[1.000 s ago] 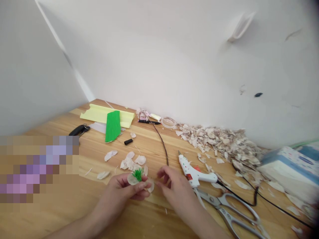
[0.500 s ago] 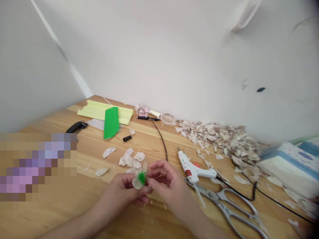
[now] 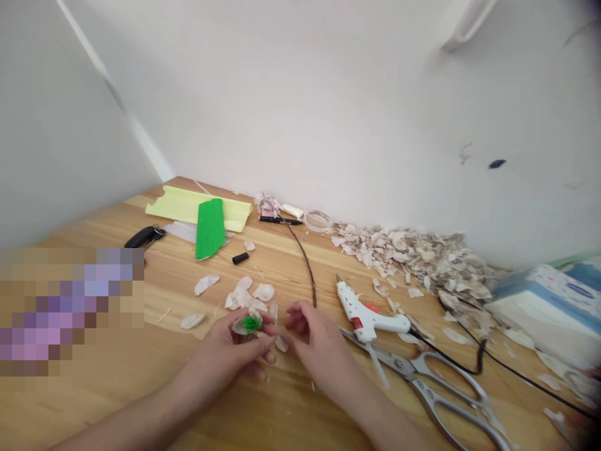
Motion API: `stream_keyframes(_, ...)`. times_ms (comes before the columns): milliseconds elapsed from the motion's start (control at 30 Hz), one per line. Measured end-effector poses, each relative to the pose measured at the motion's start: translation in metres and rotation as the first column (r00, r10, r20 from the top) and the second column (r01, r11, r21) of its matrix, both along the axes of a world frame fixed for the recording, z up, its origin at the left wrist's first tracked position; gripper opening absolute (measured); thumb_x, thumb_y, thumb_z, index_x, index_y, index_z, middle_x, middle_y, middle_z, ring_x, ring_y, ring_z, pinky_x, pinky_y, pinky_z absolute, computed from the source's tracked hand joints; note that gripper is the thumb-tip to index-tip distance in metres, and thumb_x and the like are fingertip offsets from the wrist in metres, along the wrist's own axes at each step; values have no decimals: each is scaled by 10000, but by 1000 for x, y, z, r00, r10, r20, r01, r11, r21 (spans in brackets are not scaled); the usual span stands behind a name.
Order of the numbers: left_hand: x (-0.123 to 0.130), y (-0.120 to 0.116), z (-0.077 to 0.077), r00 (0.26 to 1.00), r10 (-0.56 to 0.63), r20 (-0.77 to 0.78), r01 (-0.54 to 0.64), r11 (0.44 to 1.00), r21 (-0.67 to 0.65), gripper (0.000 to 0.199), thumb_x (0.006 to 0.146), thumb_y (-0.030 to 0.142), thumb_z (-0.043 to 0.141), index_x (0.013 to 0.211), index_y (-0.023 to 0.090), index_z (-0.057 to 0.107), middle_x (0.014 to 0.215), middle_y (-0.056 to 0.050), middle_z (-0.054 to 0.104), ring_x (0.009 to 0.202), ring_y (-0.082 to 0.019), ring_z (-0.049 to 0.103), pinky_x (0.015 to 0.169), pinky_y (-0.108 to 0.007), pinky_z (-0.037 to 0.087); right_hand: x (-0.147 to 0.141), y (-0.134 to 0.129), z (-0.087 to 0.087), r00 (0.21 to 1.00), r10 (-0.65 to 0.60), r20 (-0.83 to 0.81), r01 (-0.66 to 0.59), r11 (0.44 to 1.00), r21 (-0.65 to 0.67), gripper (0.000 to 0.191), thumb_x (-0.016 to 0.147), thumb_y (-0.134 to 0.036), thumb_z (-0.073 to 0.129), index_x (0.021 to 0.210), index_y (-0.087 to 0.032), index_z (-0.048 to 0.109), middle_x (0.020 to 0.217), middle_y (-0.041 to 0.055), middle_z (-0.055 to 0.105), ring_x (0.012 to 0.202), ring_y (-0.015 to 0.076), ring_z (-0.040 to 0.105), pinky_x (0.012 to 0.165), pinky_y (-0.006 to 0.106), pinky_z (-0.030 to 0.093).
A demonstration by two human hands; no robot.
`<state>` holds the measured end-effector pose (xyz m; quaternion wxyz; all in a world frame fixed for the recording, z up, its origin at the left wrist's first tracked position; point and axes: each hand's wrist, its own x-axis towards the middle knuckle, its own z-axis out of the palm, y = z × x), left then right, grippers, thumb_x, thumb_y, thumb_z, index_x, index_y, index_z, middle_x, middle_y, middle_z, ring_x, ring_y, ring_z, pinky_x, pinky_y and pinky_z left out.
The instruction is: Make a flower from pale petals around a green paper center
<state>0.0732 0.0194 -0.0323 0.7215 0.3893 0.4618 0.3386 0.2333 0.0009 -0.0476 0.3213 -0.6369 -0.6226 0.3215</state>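
My left hand (image 3: 235,343) is closed around a small handmade flower (image 3: 250,324) with a green fringed centre and pale, translucent petals. The flower tilts to the left between the thumb and fingers; its base is hidden. Just to the right, my right hand (image 3: 315,341) has its fingers loosely curled, with a gap between thumb and forefinger. A pale petal (image 3: 282,344) shows by the right thumb tip; whether it is touched I cannot tell. Loose whitish petals (image 3: 241,294) lie on the table beyond my left hand.
A white glue gun (image 3: 359,310) and large metal scissors (image 3: 413,369) lie right of my hands. Behind them spreads a petal heap (image 3: 413,257), near a tissue pack (image 3: 549,300). Green paper (image 3: 210,228), yellow paper (image 3: 176,203), a thin brown twig (image 3: 305,258) and a black marker (image 3: 280,220) lie farther back.
My right hand has come away from the flower, and its thumb and forefinger have parted. The flower has moved left with my left hand and now tilts more.
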Motion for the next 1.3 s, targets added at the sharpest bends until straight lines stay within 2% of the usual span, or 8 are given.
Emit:
stream_keyframes(100, 0, 0, 5, 999, 49, -10, -49, 999, 22, 256, 580, 232, 727, 798, 200, 596, 724, 38, 598, 531, -112, 554, 384, -170, 433, -6, -3, 9, 999, 40, 11, -40, 999, 10, 244, 711, -26, 529, 877, -204, 535, 752, -2, 609, 709, 164, 563, 679, 314, 438)
stream_keyframes(333, -3, 1, -3, 996, -35, -84, 45, 991, 126, 251, 645, 280, 680, 862, 196, 584, 776, 25, 566, 555, -97, 521, 364, -126, 391, 3, -10, 38, 985, 163, 59, -170, 977, 130, 214, 780, -78, 551, 934, -222, 522, 820, -18, 603, 737, 134, 542, 689, 264, 415)
stream_keyframes(567, -2, -6, -2, 961, -265, -77, 270, 961, 63, 178, 704, 346, 612, 685, 169, 610, 561, -2, 633, 540, -152, 581, 420, -209, 471, 1, -15, 42, 944, 297, 142, -321, 928, 191, 180, 798, -98, 569, 925, -224, 553, 818, -23, 613, 740, 129, 541, 681, 242, 407)
stream_keyframes(733, -2, -7, -1, 968, -245, -58, 245, 969, -2, 215, 688, 380, 637, 644, 171, 617, 537, -3, 654, 494, -135, 569, 418, -206, 467, 22, -13, 53, 976, 199, 87, -206, 974, 93, 182, 831, -175, 525, 1000, -240, 512, 922, 7, 623, 787, 150, 569, 729, 286, 448)
stream_keyframes(833, -2, -6, 0, 979, -203, 1, 202, 978, -51, 222, 657, 399, 674, 647, 183, 625, 527, 17, 623, 541, -156, 593, 410, -202, 464, 60, -11, 56, 938, 64, 340, -84, 996, 43, 231, 832, -161, 442, 1044, -238, 492, 1025, 40, 598, 860, 183, 572, 736, 326, 461)
stream_keyframes(900, -2, -5, 2, 986, -166, 5, 166, 982, -92, 213, 634, 389, 702, 662, 184, 649, 519, 17, 617, 544, -158, 587, 411, -208, 467, 87, -11, 53, 812, 4, 584, -27, 999, 30, 275, 779, -125, 453, 1030, -221, 511, 1050, 64, 591, 960, 231, 546, 825, 398, 428)
stream_keyframes(967, -2, -5, 5, 991, -134, 3, 134, 984, -121, 210, 629, 377, 715, 707, 185, 682, 527, 8, 629, 550, -156, 578, 419, -209, 468, 108, -12, 45, 773, -8, 634, -4, 1000, 18, 366, 692, -43, 456, 1006, -208, 542, 1052, 86, 593, 1008, 266, 526, 855, 436, 407)
stream_keyframes(1300, -1, -8, 10, 997, -14, 79, 18, 998, -55, 175, 654, 343, 704, 739, 192, 729, 699, -25, 664, 669, -175, 594, 414, -184, 442, 132, -6, 1, 758, -88, 646, 2, 991, 133, 429, 671, -39, 395, 1050, -153, 560, 1158, 122, 522, 1083, 258, 495, 910, 399, 403)
